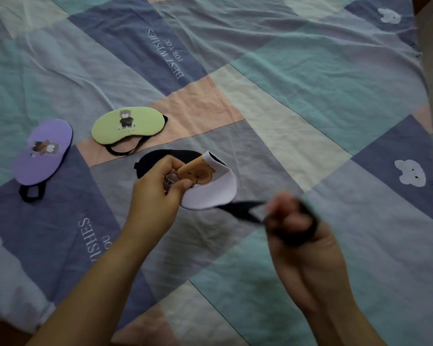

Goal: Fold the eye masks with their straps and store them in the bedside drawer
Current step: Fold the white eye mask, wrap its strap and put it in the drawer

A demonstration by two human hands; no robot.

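Note:
A white eye mask (pixel 214 188) with an orange bear print and a black back is folded in half near the middle of the bed. My left hand (pixel 158 188) pinches it shut at the fold. Its black strap (pixel 238 208) runs right to my right hand (pixel 293 221), which is blurred and has the strap looped around its fingers. A green eye mask (pixel 128 124) with a bear print lies flat above, its black strap showing below it. A purple eye mask (pixel 41 152) lies further left, its strap looped at its lower end.
The patchwork bedsheet (pixel 285 96) in blue, teal, pink and cream covers the whole view, printed with words and white bears. The bed's edge (pixel 428 83) runs down the right side. No drawer is in view.

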